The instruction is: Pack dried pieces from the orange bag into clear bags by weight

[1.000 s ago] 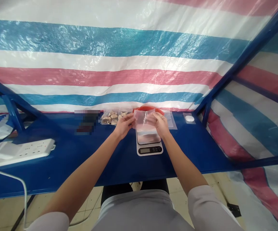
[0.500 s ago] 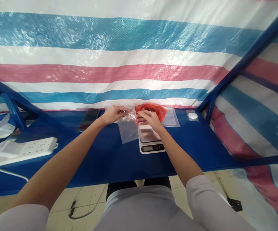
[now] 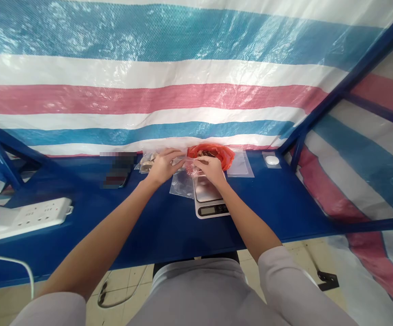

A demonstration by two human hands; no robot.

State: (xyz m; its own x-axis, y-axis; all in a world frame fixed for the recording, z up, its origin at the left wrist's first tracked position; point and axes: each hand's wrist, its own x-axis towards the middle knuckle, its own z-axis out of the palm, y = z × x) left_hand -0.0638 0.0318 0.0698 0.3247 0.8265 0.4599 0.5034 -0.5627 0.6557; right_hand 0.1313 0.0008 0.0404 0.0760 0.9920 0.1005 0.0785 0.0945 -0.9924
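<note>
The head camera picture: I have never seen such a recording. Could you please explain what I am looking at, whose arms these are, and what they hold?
There is no machine here. A person wears one camera on the head, so you look forward and down along that person's own two arms. The left hand and the right hand meet at the far side of a blue table. Both seem to pinch the top of a clear plastic bag, at the left edge of a small kitchen scale. Behind the hands lies a red bag. To its right lie flat clear bags and a small white round object. At the far left is a white power strip. A striped tarp forms the wall.
</note>
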